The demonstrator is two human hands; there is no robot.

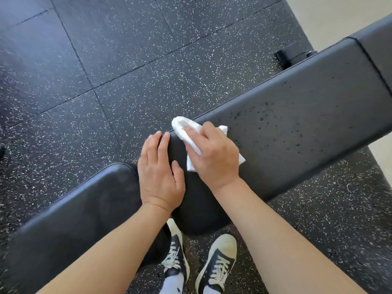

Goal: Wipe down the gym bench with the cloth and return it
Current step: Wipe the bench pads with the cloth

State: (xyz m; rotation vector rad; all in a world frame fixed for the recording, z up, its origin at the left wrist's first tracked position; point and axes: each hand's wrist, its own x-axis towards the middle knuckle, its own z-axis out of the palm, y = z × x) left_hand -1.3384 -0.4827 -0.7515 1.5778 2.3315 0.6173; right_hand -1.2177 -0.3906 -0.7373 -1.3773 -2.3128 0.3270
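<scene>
Down at the bottom, two dark sneakers (199,264) are planted on the speckled floor (106,60), close against the bench (297,124). Just above them the left hand (160,177) lies flat, fingers straight and relaxed, on the near end of the long pad, fingertips reaching its far edge beside the gap to the seat pad (74,204). It holds nothing; it looks like a brace.

Right beside it, the right hand (214,154) presses the white cloth (186,132) onto that same end of the pad, fingers spread over it, with the cloth bunched out past the fingertips at the far edge.

Further along the pad, toward the right, dark droplets (275,122) dot the surface, so most of the wiping looks yet to come. The smart play from here: keep the palm flat for even pressure, sweep in long overlapping passes toward the wet patch, cover both edges, and refold the cloth when it gets damp. The seat pad and the far section (375,41) beyond the seam need a pass too.
</scene>
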